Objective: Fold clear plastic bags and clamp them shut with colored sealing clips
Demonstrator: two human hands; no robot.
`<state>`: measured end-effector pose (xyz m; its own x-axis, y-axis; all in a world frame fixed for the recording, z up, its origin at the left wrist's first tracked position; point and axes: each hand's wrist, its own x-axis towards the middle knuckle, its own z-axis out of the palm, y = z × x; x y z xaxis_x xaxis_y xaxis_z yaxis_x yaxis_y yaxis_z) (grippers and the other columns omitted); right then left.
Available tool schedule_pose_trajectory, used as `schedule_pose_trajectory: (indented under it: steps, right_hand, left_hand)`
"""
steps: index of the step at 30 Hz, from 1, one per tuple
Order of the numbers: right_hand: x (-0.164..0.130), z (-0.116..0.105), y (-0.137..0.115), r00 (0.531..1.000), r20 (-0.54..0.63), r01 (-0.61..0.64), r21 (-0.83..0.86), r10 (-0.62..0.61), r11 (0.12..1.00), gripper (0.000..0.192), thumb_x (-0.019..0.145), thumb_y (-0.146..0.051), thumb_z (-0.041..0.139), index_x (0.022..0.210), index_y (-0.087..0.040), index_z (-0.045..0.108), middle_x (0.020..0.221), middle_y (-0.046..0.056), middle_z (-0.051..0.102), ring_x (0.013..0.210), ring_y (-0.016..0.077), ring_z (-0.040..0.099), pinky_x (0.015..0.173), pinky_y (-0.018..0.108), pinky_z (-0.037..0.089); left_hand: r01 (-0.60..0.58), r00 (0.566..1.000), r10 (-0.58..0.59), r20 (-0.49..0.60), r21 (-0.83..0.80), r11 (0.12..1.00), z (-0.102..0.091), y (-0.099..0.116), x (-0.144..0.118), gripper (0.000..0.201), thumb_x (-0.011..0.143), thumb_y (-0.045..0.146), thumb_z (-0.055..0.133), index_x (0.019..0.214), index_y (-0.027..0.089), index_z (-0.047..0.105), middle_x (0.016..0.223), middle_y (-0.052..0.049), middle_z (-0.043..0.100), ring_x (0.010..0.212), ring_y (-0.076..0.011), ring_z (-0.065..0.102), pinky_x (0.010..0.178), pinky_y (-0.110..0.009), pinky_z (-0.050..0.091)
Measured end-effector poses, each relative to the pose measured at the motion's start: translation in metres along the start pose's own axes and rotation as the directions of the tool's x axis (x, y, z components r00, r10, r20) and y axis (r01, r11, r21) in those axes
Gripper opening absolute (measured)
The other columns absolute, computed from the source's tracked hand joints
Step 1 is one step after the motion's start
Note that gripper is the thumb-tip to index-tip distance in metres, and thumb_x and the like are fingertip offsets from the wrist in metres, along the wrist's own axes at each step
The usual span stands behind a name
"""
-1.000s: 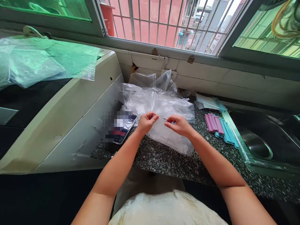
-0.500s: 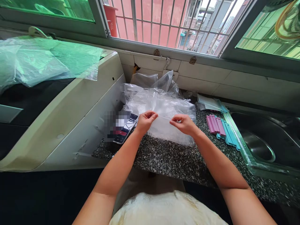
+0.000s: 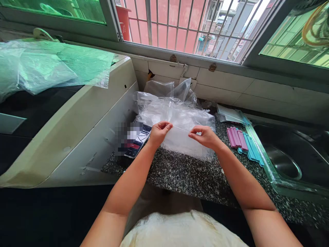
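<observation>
Translucent plastic bag (image 3: 183, 143), its upper edge pinched between the person's left hand (image 3: 159, 133) and right hand (image 3: 205, 137), extends from the grip over the speckled counter (image 3: 177, 173). Beyond the grip: crumpled clear bags (image 3: 156, 108). Right of it: pink clips (image 3: 236, 138) and blue clips (image 3: 252, 150). Left of it: a phone (image 3: 141, 138).

1. Clear plastic bag (image 3: 183, 145): thin, colourless, slightly hazy, lightly wrinkled.
2. Its top edge runs nearly straight between the left grip (image 3: 159, 133) and the right grip (image 3: 204, 136), pinched at both.
3. From that edge, the film spreads nearer the wearer, its lower right corner below the right grip.
</observation>
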<state>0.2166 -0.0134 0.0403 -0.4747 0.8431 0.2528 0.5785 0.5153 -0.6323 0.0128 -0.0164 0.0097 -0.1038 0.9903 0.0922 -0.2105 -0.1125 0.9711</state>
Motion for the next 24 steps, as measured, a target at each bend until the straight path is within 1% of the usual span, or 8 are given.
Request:
schedule_pose_trajectory:
  steps: [4, 8, 13, 16, 18, 21, 24]
  right_hand:
    - [-0.001, -0.007, 0.001, 1.000, -0.006, 0.016, 0.010, -0.016, 1.000, 0.019, 0.078, -0.029, 0.056, 0.064, -0.018, 0.062, 0.065, 0.002, 0.062, 0.062, 0.0110, 0.052, 0.058, 0.026, 0.040]
    - [0.000, -0.008, 0.003, 1.000, -0.006, 0.029, -0.005, -0.029, 1.000, 0.020, 0.078, -0.028, 0.056, 0.061, -0.018, 0.060, 0.063, 0.001, 0.060, 0.061, 0.0107, 0.051, 0.059, 0.026, 0.040]
    - [0.001, -0.007, 0.005, 1.000, 0.009, 0.012, -0.031, -0.011, 0.999, 0.020, 0.077, -0.028, 0.056, 0.060, -0.018, 0.059, 0.061, 0.001, 0.058, 0.059, 0.0105, 0.050, 0.057, 0.026, 0.038]
    - [0.001, -0.007, 0.006, 1.000, -0.006, 0.009, -0.051, -0.009, 0.999, 0.020, 0.076, -0.027, 0.055, 0.059, -0.018, 0.058, 0.060, 0.001, 0.058, 0.058, 0.0108, 0.049, 0.057, 0.026, 0.038]
    - [0.001, -0.007, 0.006, 1.000, -0.025, 0.013, -0.059, -0.015, 0.998, 0.021, 0.076, -0.027, 0.055, 0.058, -0.018, 0.058, 0.059, 0.001, 0.058, 0.059, 0.0110, 0.049, 0.057, 0.026, 0.037]
    - [0.000, -0.010, 0.005, 0.999, -0.050, 0.011, -0.068, -0.015, 0.998, 0.021, 0.077, -0.027, 0.054, 0.059, -0.018, 0.058, 0.060, 0.001, 0.058, 0.059, 0.0111, 0.049, 0.057, 0.026, 0.037]
    - [0.000, -0.012, 0.004, 0.998, -0.065, 0.001, -0.073, -0.006, 0.997, 0.021, 0.077, -0.029, 0.054, 0.059, -0.018, 0.059, 0.060, 0.002, 0.058, 0.059, 0.0110, 0.048, 0.057, 0.026, 0.037]
  left_hand:
    - [-0.020, 1.000, 0.020, -0.003, -0.019, 1.000, -0.001, -0.002, 0.001, 0.027, 0.053, 0.039, 0.073, 0.059, 0.015, 0.061, 0.055, 0.003, 0.054, 0.055, -0.0074, 0.044, 0.055, -0.021, 0.036]
    - [-0.029, 1.000, 0.029, 0.005, -0.019, 0.999, -0.001, -0.003, 0.000, 0.025, 0.055, 0.036, 0.072, 0.058, 0.015, 0.061, 0.055, 0.003, 0.053, 0.054, -0.0069, 0.043, 0.054, -0.020, 0.035]
    - [-0.007, 1.000, 0.007, -0.003, -0.012, 1.000, 0.000, -0.004, 0.001, 0.022, 0.057, 0.034, 0.072, 0.058, 0.014, 0.061, 0.054, 0.003, 0.053, 0.054, -0.0071, 0.044, 0.054, -0.021, 0.035]
    - [0.007, 1.000, -0.008, -0.015, -0.022, 1.000, 0.001, -0.004, 0.001, 0.022, 0.056, 0.033, 0.073, 0.059, 0.014, 0.062, 0.054, 0.003, 0.055, 0.054, -0.0073, 0.046, 0.055, -0.021, 0.036]
    - [0.027, 1.000, -0.028, -0.013, -0.050, 0.998, 0.002, -0.003, 0.000, 0.024, 0.054, 0.034, 0.075, 0.060, 0.014, 0.064, 0.056, 0.002, 0.058, 0.056, -0.0078, 0.048, 0.056, -0.021, 0.038]
    - [0.091, 0.996, -0.090, 0.023, -0.079, 0.993, 0.002, 0.000, -0.001, 0.032, 0.050, 0.039, 0.077, 0.067, 0.014, 0.068, 0.061, 0.000, 0.063, 0.057, -0.0088, 0.050, 0.057, -0.022, 0.039]
    - [0.146, 0.989, -0.143, 0.046, -0.069, 0.987, 0.001, 0.001, -0.001, 0.038, 0.048, 0.044, 0.077, 0.071, 0.014, 0.069, 0.060, 0.000, 0.062, 0.055, -0.0087, 0.049, 0.055, -0.021, 0.037]
